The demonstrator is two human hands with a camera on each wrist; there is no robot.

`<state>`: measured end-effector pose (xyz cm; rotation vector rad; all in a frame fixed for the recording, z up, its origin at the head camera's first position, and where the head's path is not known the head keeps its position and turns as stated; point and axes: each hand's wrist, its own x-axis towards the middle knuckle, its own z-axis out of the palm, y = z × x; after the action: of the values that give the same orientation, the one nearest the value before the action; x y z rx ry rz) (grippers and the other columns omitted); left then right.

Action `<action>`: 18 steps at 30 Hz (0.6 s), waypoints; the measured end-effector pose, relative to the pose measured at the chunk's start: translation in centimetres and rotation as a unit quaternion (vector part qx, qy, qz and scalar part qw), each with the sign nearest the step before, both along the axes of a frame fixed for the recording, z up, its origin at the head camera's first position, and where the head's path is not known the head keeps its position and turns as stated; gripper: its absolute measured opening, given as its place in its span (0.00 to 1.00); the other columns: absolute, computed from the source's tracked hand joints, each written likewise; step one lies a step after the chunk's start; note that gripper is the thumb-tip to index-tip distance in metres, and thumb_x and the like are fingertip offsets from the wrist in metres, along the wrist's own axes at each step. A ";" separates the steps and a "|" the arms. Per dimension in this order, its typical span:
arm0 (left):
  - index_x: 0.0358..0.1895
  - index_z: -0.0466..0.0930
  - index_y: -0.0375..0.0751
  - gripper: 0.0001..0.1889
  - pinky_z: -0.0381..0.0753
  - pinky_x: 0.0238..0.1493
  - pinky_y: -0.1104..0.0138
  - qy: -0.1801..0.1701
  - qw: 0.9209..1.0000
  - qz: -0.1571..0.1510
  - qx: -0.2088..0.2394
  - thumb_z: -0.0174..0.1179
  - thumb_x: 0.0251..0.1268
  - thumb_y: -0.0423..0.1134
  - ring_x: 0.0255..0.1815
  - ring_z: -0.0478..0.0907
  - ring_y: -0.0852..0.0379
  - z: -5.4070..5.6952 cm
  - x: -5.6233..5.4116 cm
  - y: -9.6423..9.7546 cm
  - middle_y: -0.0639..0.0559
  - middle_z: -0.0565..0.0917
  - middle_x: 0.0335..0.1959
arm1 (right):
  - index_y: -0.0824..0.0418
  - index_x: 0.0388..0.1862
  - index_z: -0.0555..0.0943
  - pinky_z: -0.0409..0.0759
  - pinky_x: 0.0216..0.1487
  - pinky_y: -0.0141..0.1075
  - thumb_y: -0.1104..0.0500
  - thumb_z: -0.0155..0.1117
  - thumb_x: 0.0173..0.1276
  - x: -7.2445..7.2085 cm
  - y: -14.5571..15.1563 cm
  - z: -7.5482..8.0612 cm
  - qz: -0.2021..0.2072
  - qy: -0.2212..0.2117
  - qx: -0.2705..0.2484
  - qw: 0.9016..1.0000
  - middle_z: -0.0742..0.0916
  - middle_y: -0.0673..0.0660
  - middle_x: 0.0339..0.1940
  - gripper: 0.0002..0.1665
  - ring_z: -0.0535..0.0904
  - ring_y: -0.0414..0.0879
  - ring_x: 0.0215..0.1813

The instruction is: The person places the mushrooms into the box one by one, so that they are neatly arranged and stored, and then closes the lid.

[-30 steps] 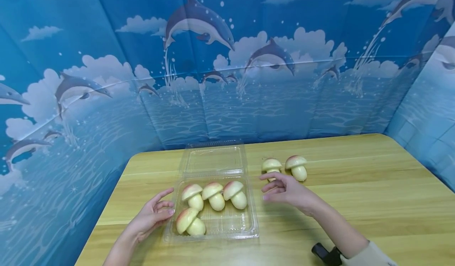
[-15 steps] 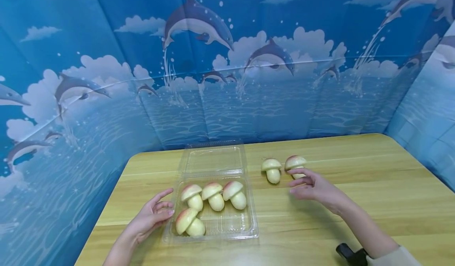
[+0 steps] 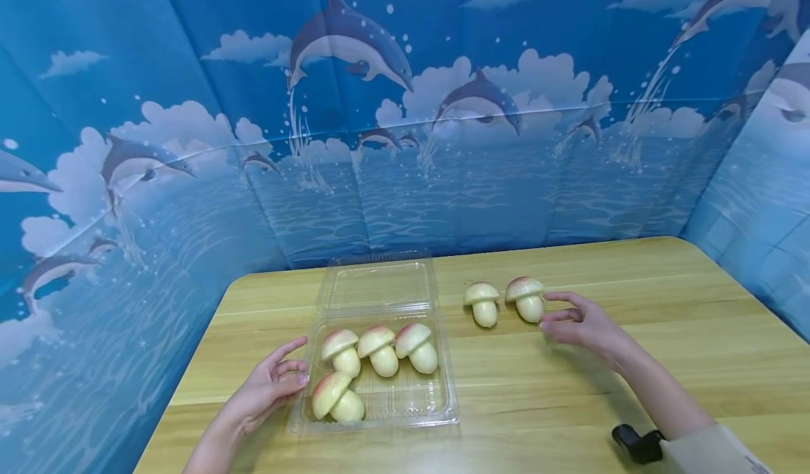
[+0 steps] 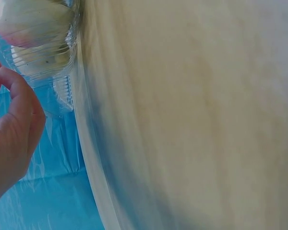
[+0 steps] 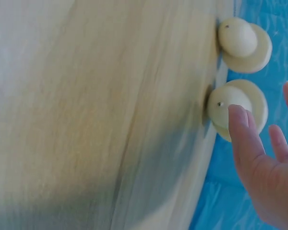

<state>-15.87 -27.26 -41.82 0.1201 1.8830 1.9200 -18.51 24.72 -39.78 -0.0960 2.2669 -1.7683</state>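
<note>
Several mushroom-shaped pieces with pinkish caps lie in a clear plastic clamshell box [image 3: 411, 404]: three in the back row and one mushroom [image 3: 338, 396] at the front left. My left hand [image 3: 268, 386] rests beside the box's left wall, fingers loosely bent, holding nothing; whether it touches the wall I cannot tell. Two more mushrooms lie on the table right of the box, a paler one [image 3: 482, 304] and a pinker one [image 3: 526, 298]. Just right of the pinker mushroom is my right hand [image 3: 585, 330], thumb and fingers apart with nothing between them.
The box's transparent lid [image 3: 382, 284] lies folded back toward the rear table edge. A wooden table [image 3: 633, 284] carries everything, with a blue dolphin-print curtain [image 3: 405, 178] behind it. A black device [image 3: 635, 444] sits at my right wrist.
My right hand has moved right, from in front of the paler mushroom past the pinker one to its right side. My left hand and the mushrooms have stayed in place.
</note>
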 end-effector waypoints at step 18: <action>0.72 0.42 0.34 0.41 0.77 0.37 0.73 0.004 1.000 0.000 -0.004 0.58 0.61 0.28 0.37 0.76 0.64 0.2 0.0 0.0 0.53 0.73 0.41 | 0.69 0.72 0.45 0.80 0.44 0.41 0.63 0.65 0.61 -2.8 -0.2 -1.7 -0.060 -0.034 0.018 0.997 0.71 0.78 0.54 0.50 0.81 0.48 0.42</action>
<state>-15.85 -27.25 -41.60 0.1266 1.8956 1.9143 -21.26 24.56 -41.52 0.1078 2.2991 -1.7589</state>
